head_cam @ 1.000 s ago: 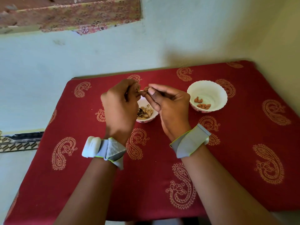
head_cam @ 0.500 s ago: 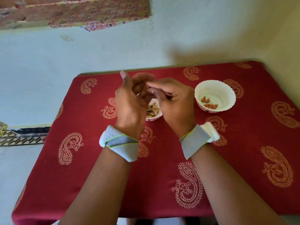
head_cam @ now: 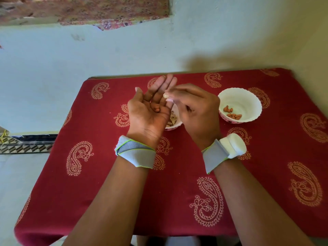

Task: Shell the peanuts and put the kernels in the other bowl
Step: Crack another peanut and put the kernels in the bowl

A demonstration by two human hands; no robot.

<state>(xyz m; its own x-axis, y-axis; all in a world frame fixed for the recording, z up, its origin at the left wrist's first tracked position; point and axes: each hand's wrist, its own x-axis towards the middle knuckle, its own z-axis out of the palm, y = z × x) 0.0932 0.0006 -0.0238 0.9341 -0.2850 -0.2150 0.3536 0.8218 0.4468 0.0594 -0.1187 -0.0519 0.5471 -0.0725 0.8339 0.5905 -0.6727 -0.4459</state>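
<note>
My left hand (head_cam: 150, 107) lies palm up with straight fingers, and two reddish kernels (head_cam: 156, 109) sit in the palm. My right hand (head_cam: 193, 107) pinches a pale shell piece (head_cam: 166, 95) just over the left fingers. Beneath both hands stands a small white bowl (head_cam: 175, 124) of peanuts and shells, mostly hidden. A larger white scalloped bowl (head_cam: 245, 96) to the right holds several kernels (head_cam: 232, 113).
Both bowls rest on a table under a red paisley cloth (head_cam: 106, 174), pushed against a pale green wall (head_cam: 88, 55). Grey bands wrap both wrists. A patterned floor strip (head_cam: 26, 144) shows to the left of the table.
My left hand has turned palm up and spread its fingers, showing the kernels. My right hand now pinches the shell piece over it. The view has shifted slightly.
</note>
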